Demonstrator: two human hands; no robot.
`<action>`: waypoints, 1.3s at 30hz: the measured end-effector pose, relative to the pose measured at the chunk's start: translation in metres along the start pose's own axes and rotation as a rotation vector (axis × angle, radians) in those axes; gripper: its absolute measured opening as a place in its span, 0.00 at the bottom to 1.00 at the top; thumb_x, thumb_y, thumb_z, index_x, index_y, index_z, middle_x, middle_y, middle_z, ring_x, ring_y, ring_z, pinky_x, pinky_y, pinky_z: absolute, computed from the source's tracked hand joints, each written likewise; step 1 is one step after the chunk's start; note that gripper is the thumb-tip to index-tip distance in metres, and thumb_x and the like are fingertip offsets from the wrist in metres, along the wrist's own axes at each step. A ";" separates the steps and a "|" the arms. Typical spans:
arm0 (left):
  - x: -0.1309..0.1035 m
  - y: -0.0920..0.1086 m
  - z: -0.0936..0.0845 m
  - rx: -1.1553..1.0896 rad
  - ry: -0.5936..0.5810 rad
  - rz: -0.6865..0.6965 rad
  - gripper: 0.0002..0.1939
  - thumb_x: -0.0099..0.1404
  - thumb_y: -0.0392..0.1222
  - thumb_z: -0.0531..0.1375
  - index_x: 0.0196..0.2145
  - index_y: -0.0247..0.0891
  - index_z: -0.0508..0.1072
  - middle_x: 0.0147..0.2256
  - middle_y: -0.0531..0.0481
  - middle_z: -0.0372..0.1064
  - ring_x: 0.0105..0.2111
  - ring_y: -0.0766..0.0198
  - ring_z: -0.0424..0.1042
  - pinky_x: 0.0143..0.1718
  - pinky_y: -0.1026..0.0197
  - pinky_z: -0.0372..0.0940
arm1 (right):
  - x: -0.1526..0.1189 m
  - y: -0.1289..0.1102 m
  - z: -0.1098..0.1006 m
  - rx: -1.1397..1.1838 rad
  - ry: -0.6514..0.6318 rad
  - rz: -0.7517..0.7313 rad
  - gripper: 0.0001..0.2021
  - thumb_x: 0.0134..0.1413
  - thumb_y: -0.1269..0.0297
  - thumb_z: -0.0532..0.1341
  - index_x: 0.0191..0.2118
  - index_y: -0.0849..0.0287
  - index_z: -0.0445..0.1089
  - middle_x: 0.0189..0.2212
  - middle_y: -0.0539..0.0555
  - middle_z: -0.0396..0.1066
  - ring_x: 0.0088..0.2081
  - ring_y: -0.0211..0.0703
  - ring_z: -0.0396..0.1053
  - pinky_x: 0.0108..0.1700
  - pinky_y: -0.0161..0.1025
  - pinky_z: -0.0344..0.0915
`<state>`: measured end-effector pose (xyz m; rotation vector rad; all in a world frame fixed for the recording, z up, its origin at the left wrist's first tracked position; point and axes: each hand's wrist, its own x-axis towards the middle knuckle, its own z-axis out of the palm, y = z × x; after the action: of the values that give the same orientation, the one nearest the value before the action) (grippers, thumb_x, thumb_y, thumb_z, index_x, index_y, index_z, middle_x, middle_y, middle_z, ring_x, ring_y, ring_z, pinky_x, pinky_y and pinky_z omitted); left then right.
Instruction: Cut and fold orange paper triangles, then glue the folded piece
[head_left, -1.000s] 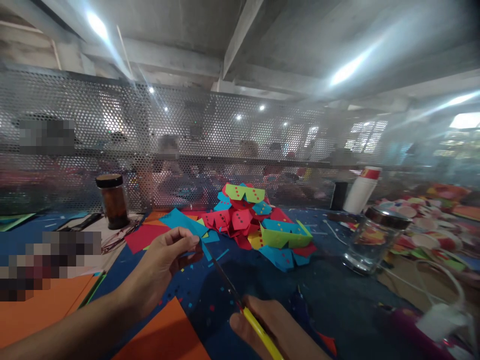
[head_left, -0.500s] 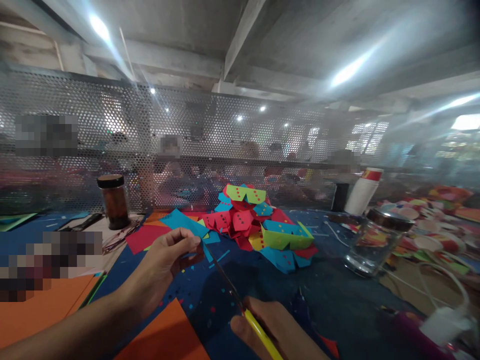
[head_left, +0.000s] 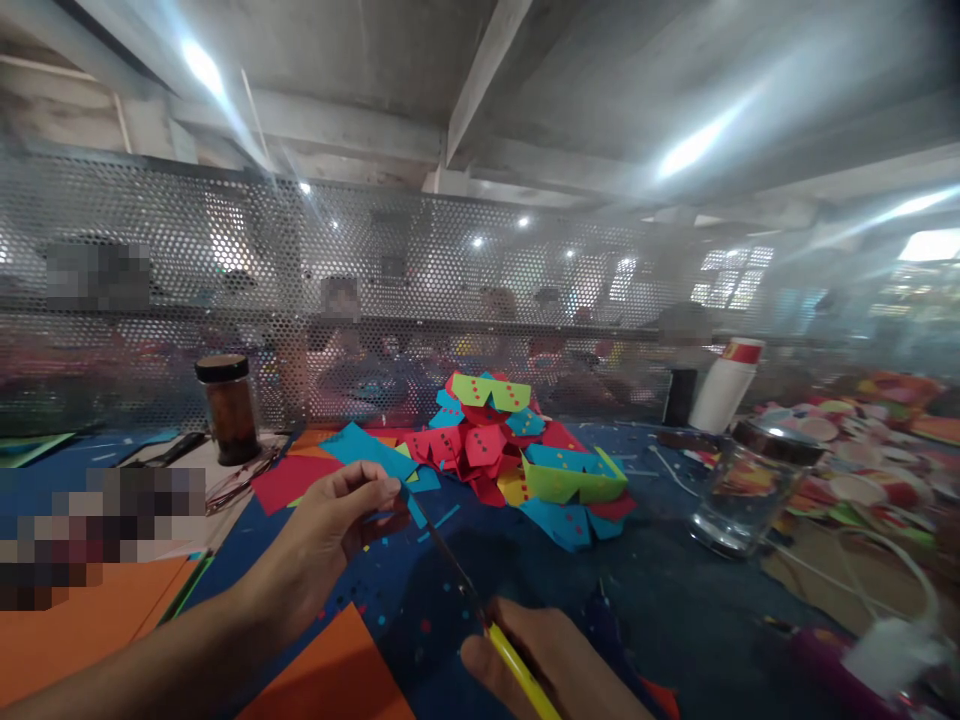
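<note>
My left hand [head_left: 349, 520] is closed in a pinch on a piece of blue paper [head_left: 414, 508], a bit of which sticks out by the fingertips. My right hand [head_left: 551, 655] grips scissors [head_left: 514, 668] by their yellow handle, blades pointing up and left to the paper's edge. Whether the blades are parted is hard to see. Behind my left hand lies a larger blue sheet [head_left: 367, 448], partly hidden by it. Beyond the scissors sits a pile of folded, dotted paper shapes [head_left: 484, 450] in red, blue, green and yellow.
Orange sheets [head_left: 337, 670] lie near me and at the left. A dark-lidded jar [head_left: 226, 410] stands back left, a clear glass jar [head_left: 750, 490] to the right. White cups [head_left: 727, 385], a cable and a purple tool [head_left: 814, 660] are also right. A perforated metal screen [head_left: 420, 270] closes the back.
The view has shifted very slightly. Both hands, the paper and the scissors stay in nearly the same position.
</note>
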<state>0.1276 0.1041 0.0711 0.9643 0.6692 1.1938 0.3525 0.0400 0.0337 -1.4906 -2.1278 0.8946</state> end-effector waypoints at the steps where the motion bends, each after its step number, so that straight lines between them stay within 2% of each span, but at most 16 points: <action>1: 0.000 0.000 0.000 -0.002 -0.002 0.005 0.11 0.53 0.40 0.71 0.25 0.38 0.71 0.25 0.56 0.67 0.27 0.68 0.67 0.35 0.65 0.66 | 0.000 0.001 0.000 0.005 0.001 -0.009 0.22 0.55 0.43 0.58 0.26 0.58 0.59 0.19 0.46 0.57 0.22 0.32 0.49 0.20 0.31 0.44; 10: 0.001 -0.001 -0.003 0.043 -0.001 0.016 0.11 0.53 0.41 0.71 0.25 0.37 0.72 0.24 0.55 0.67 0.27 0.67 0.67 0.35 0.63 0.66 | 0.003 0.007 0.005 0.013 0.023 -0.018 0.24 0.54 0.40 0.56 0.25 0.57 0.57 0.18 0.45 0.52 0.20 0.32 0.47 0.18 0.32 0.42; 18: 0.001 -0.001 -0.004 0.047 -0.015 0.013 0.11 0.54 0.41 0.71 0.25 0.37 0.72 0.25 0.55 0.67 0.27 0.68 0.67 0.35 0.64 0.67 | 0.003 0.009 0.006 0.004 0.035 -0.044 0.24 0.54 0.38 0.55 0.26 0.57 0.57 0.18 0.46 0.55 0.20 0.32 0.48 0.19 0.32 0.42; 27: 0.002 -0.003 -0.004 0.046 -0.003 -0.006 0.12 0.53 0.41 0.71 0.24 0.37 0.71 0.24 0.56 0.68 0.27 0.67 0.68 0.36 0.62 0.68 | 0.004 0.004 0.006 -0.013 0.001 0.020 0.21 0.55 0.43 0.56 0.26 0.57 0.57 0.19 0.46 0.56 0.21 0.33 0.51 0.20 0.32 0.45; 39: 0.001 -0.001 -0.004 0.063 -0.030 -0.024 0.12 0.54 0.43 0.71 0.25 0.37 0.71 0.25 0.55 0.67 0.28 0.67 0.67 0.37 0.62 0.68 | 0.004 0.006 0.006 0.006 0.007 0.007 0.18 0.57 0.47 0.54 0.28 0.57 0.57 0.21 0.46 0.59 0.22 0.33 0.52 0.21 0.32 0.47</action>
<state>0.1253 0.1062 0.0681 1.0222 0.6965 1.1410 0.3520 0.0434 0.0251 -1.4968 -2.1150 0.8956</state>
